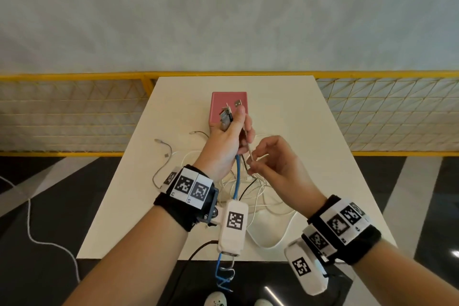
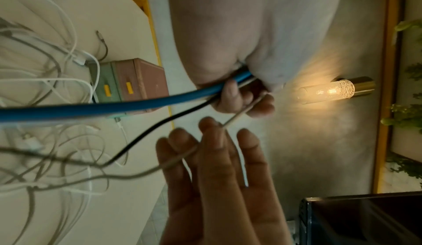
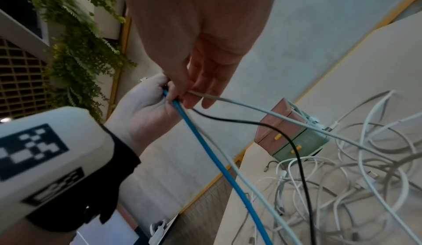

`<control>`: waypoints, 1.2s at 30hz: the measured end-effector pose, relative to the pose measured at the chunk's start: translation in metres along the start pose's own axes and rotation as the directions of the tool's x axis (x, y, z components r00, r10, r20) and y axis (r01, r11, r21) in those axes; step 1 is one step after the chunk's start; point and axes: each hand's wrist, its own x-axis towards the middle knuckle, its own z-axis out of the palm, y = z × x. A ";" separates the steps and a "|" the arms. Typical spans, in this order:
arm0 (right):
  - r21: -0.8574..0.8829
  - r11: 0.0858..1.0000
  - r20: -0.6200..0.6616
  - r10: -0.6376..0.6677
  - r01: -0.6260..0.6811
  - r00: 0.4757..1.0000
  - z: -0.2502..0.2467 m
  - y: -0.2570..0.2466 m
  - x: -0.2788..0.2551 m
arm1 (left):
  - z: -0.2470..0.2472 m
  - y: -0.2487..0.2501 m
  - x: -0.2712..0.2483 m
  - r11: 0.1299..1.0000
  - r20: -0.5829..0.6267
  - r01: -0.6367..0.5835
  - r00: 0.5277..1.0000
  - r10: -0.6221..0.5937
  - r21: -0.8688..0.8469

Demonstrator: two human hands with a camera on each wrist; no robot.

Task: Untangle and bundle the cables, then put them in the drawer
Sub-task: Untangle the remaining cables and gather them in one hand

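My left hand (image 1: 242,124) is raised over the table and grips several cable ends; their USB plugs (image 1: 227,115) stick up above the fist. A blue cable (image 1: 237,176), a black cable (image 2: 160,122) and a thin grey cable (image 2: 239,112) run out of that fist. Just to its right, my right hand (image 1: 252,160) pinches the grey cable (image 3: 251,107) between thumb and fingers. A tangle of white and grey cables (image 1: 263,196) lies on the table below both hands. The small drawer box (image 1: 229,104), pink on top and green below with yellow knobs (image 3: 277,137), stands behind with its drawers closed.
The cream table (image 1: 310,131) is narrow, and the blue cable's end (image 1: 223,273) hangs over its front edge. A yellow mesh fence (image 1: 74,112) runs behind it. A white cord (image 1: 29,218) trails on the dark floor at left. A lit wall lamp (image 2: 331,91) glows nearby.
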 end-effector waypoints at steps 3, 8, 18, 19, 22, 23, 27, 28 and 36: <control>-0.046 0.998 0.039 -0.028 0.030 0.999 0.006 -0.001 0.004 | 0.001 0.001 -0.001 0.998 -0.029 -0.002 1.000 0.000 -0.067; -0.282 0.958 0.184 0.012 0.041 0.983 0.007 0.007 0.010 | -0.023 0.029 0.009 0.961 -0.134 -0.040 0.991 0.003 -0.272; -0.506 0.862 0.079 0.071 -0.021 0.994 -0.018 0.014 0.028 | -0.058 0.048 -0.005 0.981 -0.156 -0.054 0.984 0.085 0.189; -0.500 0.866 0.083 0.037 0.009 0.996 -0.017 0.006 0.032 | -0.051 0.044 -0.009 0.961 -0.116 -0.027 0.991 0.061 0.277; -0.494 0.864 0.129 -0.034 0.094 0.991 -0.011 -0.017 0.040 | -0.032 0.034 -0.018 0.869 0.052 -0.009 0.998 -0.019 0.495; -0.496 0.861 0.143 -0.047 0.113 0.989 -0.010 -0.024 0.042 | -0.028 0.032 -0.021 0.825 0.100 -0.016 0.994 -0.049 0.565; -0.508 0.852 0.154 -0.057 0.128 0.986 -0.016 -0.036 0.049 | -0.029 0.034 -0.019 0.696 0.124 -0.046 0.990 -0.062 0.716; -0.512 0.853 0.145 -0.033 0.104 0.989 -0.018 -0.034 0.048 | -0.031 0.038 -0.018 0.678 0.082 -0.054 0.997 -0.009 0.733; -0.590 0.807 0.121 0.055 0.027 0.991 -0.034 -0.001 0.050 | -0.056 0.047 -0.001 0.629 -0.245 -0.041 0.900 0.361 0.777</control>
